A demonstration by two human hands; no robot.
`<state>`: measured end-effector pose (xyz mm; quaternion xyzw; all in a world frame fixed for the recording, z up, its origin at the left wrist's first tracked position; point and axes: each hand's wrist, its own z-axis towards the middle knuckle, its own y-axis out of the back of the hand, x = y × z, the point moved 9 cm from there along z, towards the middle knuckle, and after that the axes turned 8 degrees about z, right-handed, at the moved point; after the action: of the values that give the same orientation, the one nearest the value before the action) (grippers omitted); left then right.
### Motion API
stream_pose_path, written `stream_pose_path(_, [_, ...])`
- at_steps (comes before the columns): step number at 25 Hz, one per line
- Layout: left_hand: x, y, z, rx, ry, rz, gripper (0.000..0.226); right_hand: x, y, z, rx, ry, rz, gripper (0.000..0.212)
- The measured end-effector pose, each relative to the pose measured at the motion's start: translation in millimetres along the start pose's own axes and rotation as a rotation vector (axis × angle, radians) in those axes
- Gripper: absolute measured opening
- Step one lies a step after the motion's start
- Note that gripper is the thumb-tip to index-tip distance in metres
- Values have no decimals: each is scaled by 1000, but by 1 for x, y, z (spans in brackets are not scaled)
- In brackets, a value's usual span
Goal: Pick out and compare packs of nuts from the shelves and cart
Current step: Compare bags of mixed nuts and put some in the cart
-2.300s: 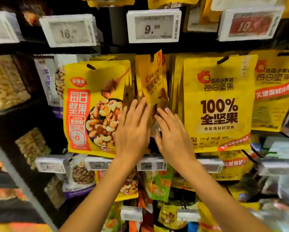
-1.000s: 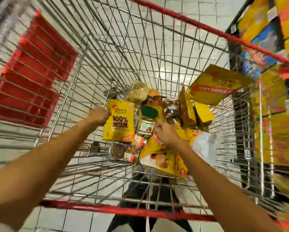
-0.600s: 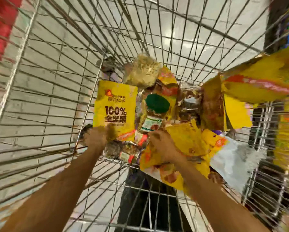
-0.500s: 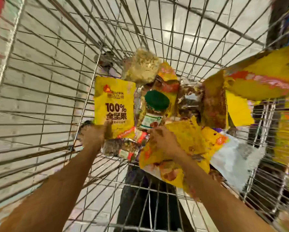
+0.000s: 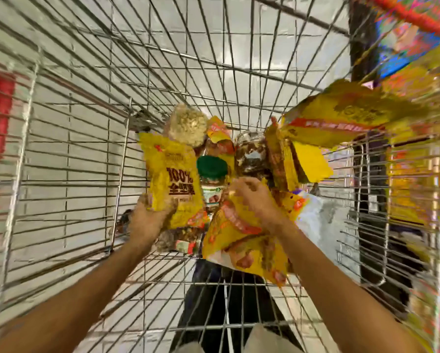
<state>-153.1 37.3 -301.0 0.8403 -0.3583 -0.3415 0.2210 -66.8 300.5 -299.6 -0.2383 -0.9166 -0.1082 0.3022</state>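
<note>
Above the left hand (image 5: 150, 220), the yellow pack (image 5: 173, 179) it is gripping is now lifting up; the right hand (image 5: 257, 200) is gripping another pack (image 5: 239, 240), so comparing is starting.

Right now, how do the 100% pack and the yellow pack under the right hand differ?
The 100% pack stands upright, left hand gripping its lower corner; the nut-picture pack lies tilted, right hand gripping its upper edge. The 100% pack shows bold dark lettering; the nut-picture pack, a red band and nut pictures. Both are yellow pouches in the cart.
</note>
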Motion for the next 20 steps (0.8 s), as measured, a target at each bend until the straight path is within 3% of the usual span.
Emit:
stream_pose_path(4, [-66,9,-44,237,-186,-192,48,33,19,-32,65,11,26,54])
stream_pose_path(9, [-163,-14,-102,435,-468,-217,52,78,75,-74,-59,133,470,12])
stream_pose_path(11, [-185,-34,-128,557,-527,-231,50,89,103,-94,-140,204,447,7])
stream_pose_path(12, [-194,-43,-140,585,-556,-231,38,95,116,-103,-178,252,403,8])
stream_pose_path(14, [-207,-54,-154,584,-572,-260,29,108,140,-126,-251,335,328,20])
stream_pose_path(16, [-216,-66,-158,647,-483,-422,5,120,169,-144,-327,404,324,19])
stream_pose_path(18, [-206,-83,-142,653,-303,-628,33,126,203,-158,-430,484,358,27])
stream_pose_path(20, [-176,-109,-123,538,-143,-589,19,132,222,-167,-482,599,392,13])
